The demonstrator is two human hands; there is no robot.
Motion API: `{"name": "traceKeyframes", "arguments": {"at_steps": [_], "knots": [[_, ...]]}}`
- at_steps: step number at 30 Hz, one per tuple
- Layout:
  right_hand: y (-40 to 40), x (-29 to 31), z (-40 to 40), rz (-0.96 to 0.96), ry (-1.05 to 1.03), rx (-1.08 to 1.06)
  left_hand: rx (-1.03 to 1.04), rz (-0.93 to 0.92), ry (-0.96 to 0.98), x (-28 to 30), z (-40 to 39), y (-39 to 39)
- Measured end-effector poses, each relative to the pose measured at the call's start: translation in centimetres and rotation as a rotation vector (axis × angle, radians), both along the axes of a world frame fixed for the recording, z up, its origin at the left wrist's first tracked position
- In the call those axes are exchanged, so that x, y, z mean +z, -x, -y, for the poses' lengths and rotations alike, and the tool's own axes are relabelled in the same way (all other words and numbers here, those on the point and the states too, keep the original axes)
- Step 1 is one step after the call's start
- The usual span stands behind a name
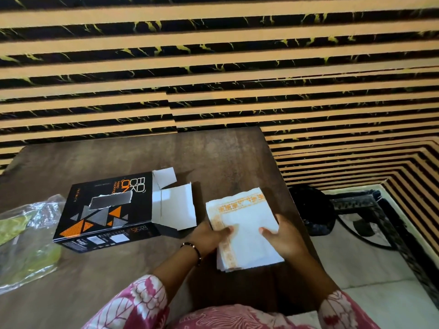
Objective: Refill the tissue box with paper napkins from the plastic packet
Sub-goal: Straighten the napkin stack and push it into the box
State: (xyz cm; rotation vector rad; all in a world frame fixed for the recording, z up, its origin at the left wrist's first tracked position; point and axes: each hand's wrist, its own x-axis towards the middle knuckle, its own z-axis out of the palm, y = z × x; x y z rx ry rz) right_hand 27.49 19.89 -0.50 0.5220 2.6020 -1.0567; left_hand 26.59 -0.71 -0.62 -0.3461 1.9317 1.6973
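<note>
A stack of white paper napkins (244, 224) with an orange patterned border is held over the table's right side. My left hand (209, 236) grips its left edge, thumb on top. My right hand (282, 238) grips its right edge, thumb on top too. The black tissue box (104, 212) with orange triangles lies flat to the left, its right end open with white flaps (175, 207) spread toward the napkins. A torn slot shows in its top face. The clear plastic packet (26, 238) with green print lies crumpled at the far left.
The brown wooden table (213, 157) ends just right of the napkins. Beyond that edge, on the pale floor, stand a black round object (313, 210) and a dark patterned frame (370, 203). A striped black and tan wall rises behind the table.
</note>
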Motion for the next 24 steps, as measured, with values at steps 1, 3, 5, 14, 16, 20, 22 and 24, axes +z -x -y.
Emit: {"name": "traceKeyframes", "arguments": {"at_steps": [1, 3, 5, 14, 16, 20, 22, 24], "knots": [[0.1, 0.4, -0.2, 0.018, 0.173, -0.070, 0.041, 0.034, -0.070, 0.1, -0.2, 0.2], [0.2, 1.5, -0.6, 0.063, 0.477, -0.188, 0.082, 0.080, -0.163, 0.6, -0.4, 0.3], [0.2, 2.4, -1.3, 0.120, 0.660, -0.222, 0.097, 0.119, -0.248, 1.3, -0.6, 0.4], [0.1, 1.5, -2.4, -0.051, 1.048, -0.074, -0.076, -0.225, -0.270, 6.4, -0.9, 0.4], [0.2, 1.5, -2.9, -0.095, 1.143, -0.030, -0.235, -0.311, -0.225, 7.6, -0.5, 0.5], [0.2, 2.6, -4.0, -0.109, 1.125, 0.036, -0.440, -0.416, -0.138, 8.1, 0.7, 0.7], [-0.1, 3.1, -4.5, -0.121, 0.962, 0.084, -0.453, -0.410, -0.117, 7.5, 1.1, 0.5], [-0.5, 3.1, -4.5, -0.100, 0.798, 0.117, -0.440, -0.427, -0.037, 6.3, 1.6, 0.1]]}}
